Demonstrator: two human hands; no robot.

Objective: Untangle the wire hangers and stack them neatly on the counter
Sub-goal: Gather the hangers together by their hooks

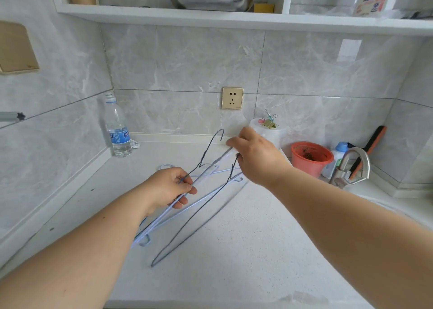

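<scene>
Hangers of thin wire, some pale blue (178, 212) and some dark grey (187, 229), lie crossed over one another in a loose tangle near the middle of the white speckled tabletop (246, 250). The left hand (168, 186) pinches a pale blue wire between thumb and fingers, just above the surface. The right hand (255, 156) is curled around the upper end of the bundle, fingers closed on a pale wire near the twisted neck of a dark hanger. One dark hook (216, 135) stands up just left of that hand.

A clear plastic water bottle with a blue label (117, 128) stands in the far left corner. By the back wall sit a white round container topped with binder clips (269, 130), an orange plastic bucket (311, 157) and a silver metal tap (351, 165) at the right. A beige wall socket (232, 98) is set in the grey marble tiles.
</scene>
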